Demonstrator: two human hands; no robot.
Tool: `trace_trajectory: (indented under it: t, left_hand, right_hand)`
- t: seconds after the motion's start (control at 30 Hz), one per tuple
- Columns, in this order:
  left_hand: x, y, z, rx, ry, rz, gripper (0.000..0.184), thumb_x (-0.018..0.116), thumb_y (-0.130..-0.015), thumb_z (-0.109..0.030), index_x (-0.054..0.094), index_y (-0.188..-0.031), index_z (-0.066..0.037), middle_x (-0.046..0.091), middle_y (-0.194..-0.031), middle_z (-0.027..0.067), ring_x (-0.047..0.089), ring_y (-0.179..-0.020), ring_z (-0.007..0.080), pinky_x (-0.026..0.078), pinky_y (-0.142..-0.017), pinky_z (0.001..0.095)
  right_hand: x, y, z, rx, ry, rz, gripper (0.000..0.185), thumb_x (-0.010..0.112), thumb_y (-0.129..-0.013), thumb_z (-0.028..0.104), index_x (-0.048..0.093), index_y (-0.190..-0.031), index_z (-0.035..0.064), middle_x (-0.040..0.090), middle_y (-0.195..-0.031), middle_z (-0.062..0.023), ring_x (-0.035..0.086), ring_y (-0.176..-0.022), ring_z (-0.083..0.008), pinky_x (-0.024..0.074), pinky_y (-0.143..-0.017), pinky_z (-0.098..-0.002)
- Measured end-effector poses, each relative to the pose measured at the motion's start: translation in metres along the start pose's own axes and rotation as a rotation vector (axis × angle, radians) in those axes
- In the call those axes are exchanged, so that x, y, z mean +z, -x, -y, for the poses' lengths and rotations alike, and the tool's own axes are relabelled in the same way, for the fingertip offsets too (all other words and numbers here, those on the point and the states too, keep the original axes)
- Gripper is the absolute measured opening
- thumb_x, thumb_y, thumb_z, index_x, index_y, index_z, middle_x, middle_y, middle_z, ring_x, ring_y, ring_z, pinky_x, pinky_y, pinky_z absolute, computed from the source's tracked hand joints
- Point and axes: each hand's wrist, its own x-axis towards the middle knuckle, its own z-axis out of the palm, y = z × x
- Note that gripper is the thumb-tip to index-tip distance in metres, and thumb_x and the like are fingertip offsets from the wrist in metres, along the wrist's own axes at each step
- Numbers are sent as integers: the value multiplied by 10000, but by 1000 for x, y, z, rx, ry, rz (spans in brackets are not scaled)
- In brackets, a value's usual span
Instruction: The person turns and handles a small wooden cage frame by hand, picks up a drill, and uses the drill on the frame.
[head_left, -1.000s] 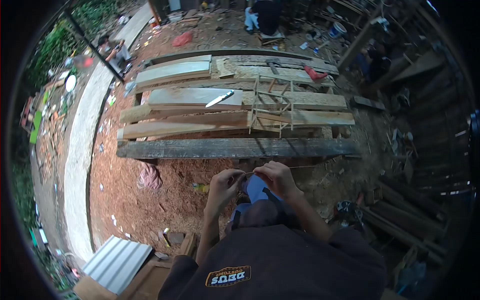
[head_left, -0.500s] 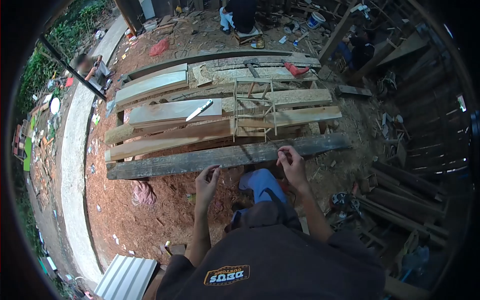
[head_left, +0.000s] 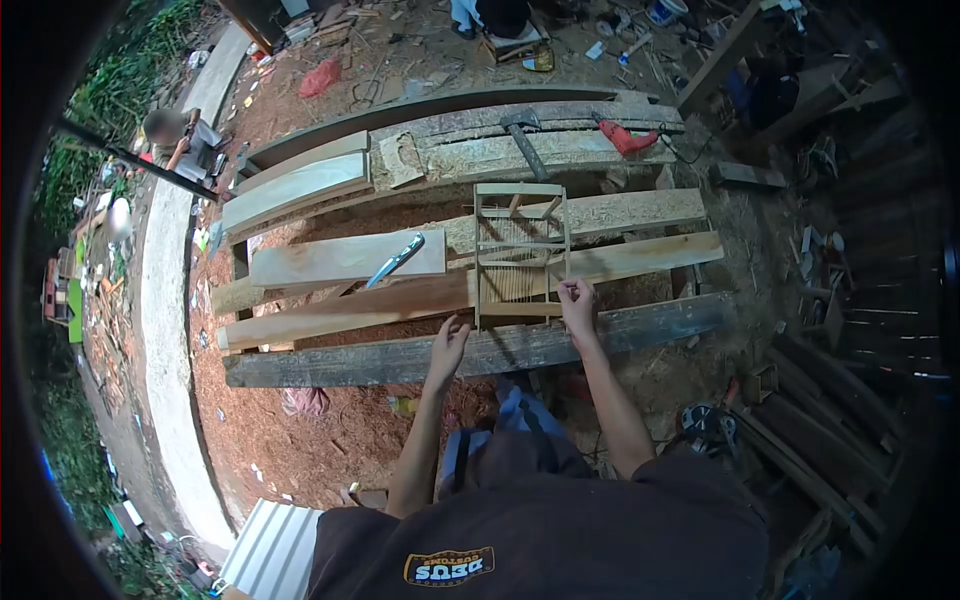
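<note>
1. The pale, narrow wooden frame with rungs and thin strands strung across it (head_left: 515, 264) lies just right of the picture's centre, over the planks of the bench. From the hands, it lies toward the top of the picture: up and to the right of the bare left hand (head_left: 450, 346), and up and to the left of the bare right hand (head_left: 578, 308).

2. The right hand is the nearer one, its fingertips at the frame's lower right corner (contact or a slight gap, I cannot tell which). The left hand sits a little apart, below and left of the lower left corner, over the dark, weathered wooden plank (head_left: 340, 367).

3. Both hands are narrow, thumbs close to the curled forefingers. Whether either pinches a fine strand is too small to tell.

4. The frame's long axis runs nearly straight up and down the picture, crossing the planks, which run from side to side. Its lower end faces the person; its upper end points toward the dark-headed hammer with a straight handle (head_left: 525, 145), whose handle end comes close to the top bar.

5. Left of the frame, the silver-bladed knife with a dark handle (head_left: 397, 259) lies slantwise on a pale, flat board (head_left: 320, 258), its blade toward the lower left.
</note>
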Motion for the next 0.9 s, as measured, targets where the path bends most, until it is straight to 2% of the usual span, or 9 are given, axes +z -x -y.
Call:
trace_trajectory:
  t: [0.07,0.23,0.27,0.37,0.47,0.67,0.77,0.8,0.9]
  left_hand:
    - [21,-44,-4,33,-87,-38,589,617,-1022,-378,459,-1479,-41,559,-1381,154,535,-1267,222,464,-1002,346]
    - [59,-132,25,105,42,8,458,601,-1039,-324,523,-1356,-3,668,-1080,119,645,-957,178,515,-847,321]
    - [64,-126,16,135,167,-88,363,581,-1052,-281,547,-1270,7,656,-901,62,635,-806,134,512,-744,285]
    - [43,-101,-19,157,291,-13,314,558,-1056,-230,578,-1247,19,580,-820,30,526,-643,104,485,-611,290]
    - [27,-55,-45,239,366,-1,314,540,-1066,-201,564,-1280,26,553,-856,13,540,-728,98,480,-674,263]
    - [-19,43,-98,474,253,142,342,544,-1061,-160,557,-1340,37,598,-928,50,570,-821,110,495,-736,289]
    - [-36,64,-97,676,1,133,326,581,-1024,-117,583,-1313,33,685,-993,176,654,-848,264,520,-749,358]
    - [-41,71,-101,765,-53,129,331,582,-1014,-108,583,-1315,30,683,-1014,181,655,-878,303,520,-775,373]
    - [-67,87,-106,835,-174,212,338,577,-999,-96,587,-1317,18,675,-1052,180,640,-960,355,498,-852,412]
  right_hand:
    - [6,-14,-6,-51,158,-14,156,719,-888,214,695,-916,62,629,-953,-150,625,-960,-322,493,-845,-427]
    - [33,-20,-14,50,127,-45,140,738,-873,172,700,-883,38,648,-929,-88,606,-982,-269,459,-896,-380]
    - [30,-17,-3,41,120,-50,139,740,-871,172,703,-891,40,651,-933,-89,603,-1000,-263,455,-905,-376]
    - [11,-2,55,64,-11,-33,166,741,-883,184,697,-893,25,654,-945,-91,598,-1012,-241,452,-904,-351]
    - [-9,32,80,-25,-79,-9,129,732,-887,180,705,-896,54,660,-957,-103,627,-975,-265,474,-867,-360]
    - [-15,118,175,-474,411,-344,129,705,-924,163,692,-993,55,634,-1121,-126,650,-1014,-251,495,-861,-356]
    - [22,146,244,-69,-339,-59,195,671,-974,193,659,-1048,12,601,-1298,-136,666,-939,-166,525,-792,-273]
    - [42,146,252,-201,-348,-111,210,654,-998,208,631,-1113,33,625,-1210,-89,661,-852,-115,519,-708,-222]
    - [74,151,285,-14,-615,-75,203,607,-1029,215,604,-1150,52,606,-1049,-34,632,-861,-77,480,-664,-222]
